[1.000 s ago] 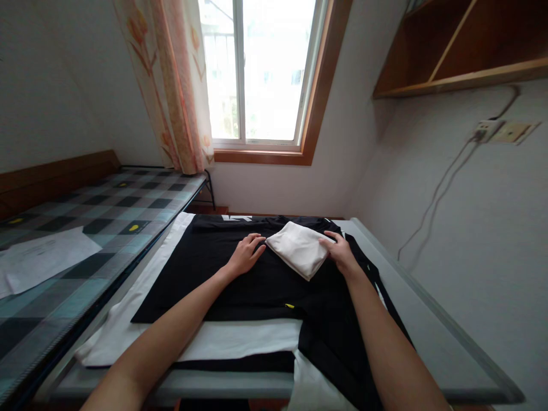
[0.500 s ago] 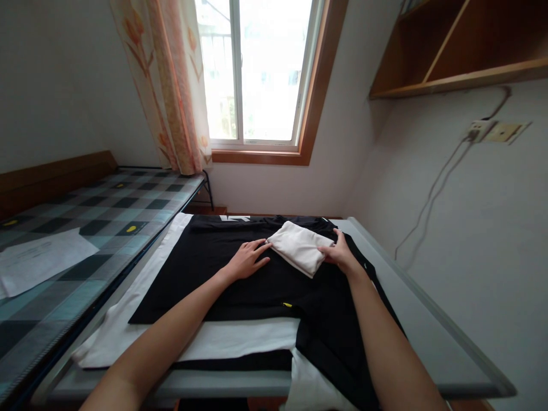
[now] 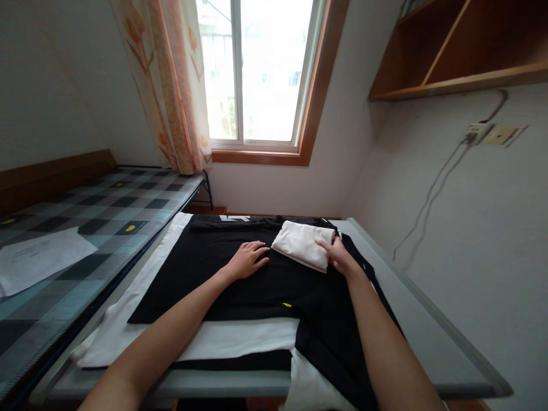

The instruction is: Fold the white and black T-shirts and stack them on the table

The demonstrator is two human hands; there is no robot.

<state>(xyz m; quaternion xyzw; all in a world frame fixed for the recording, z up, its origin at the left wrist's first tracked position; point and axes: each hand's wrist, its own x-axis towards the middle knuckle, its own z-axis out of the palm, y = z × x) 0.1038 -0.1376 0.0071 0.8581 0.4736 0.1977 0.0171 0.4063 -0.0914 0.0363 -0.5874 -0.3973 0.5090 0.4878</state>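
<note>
A folded white cloth [image 3: 301, 244] lies on a black garment [image 3: 205, 268] that is spread over the table. My right hand [image 3: 339, 255] grips the cloth's right end, thumb on top and the other fingers partly hidden at its edge. Just left of the cloth, my left hand [image 3: 248, 260] rests flat on the black fabric, fingers apart and holding nothing. White fabric [image 3: 240, 338] shows beneath the black garment along its near and left sides. A small yellow mark [image 3: 286, 305] sits on the black garment near its front edge.
On the left is a bed with a checkered mattress [image 3: 115, 225] and a sheet of paper [image 3: 43, 257]. The grey table [image 3: 432, 319] extends to the right. A wooden shelf [image 3: 462, 80] and a socket with a cable [image 3: 475, 133] are on the right wall.
The white cloth has turned slightly and its left corner is now apart from my left hand. My right hand has shifted a little downward; my left hand stays nearly in place.
</note>
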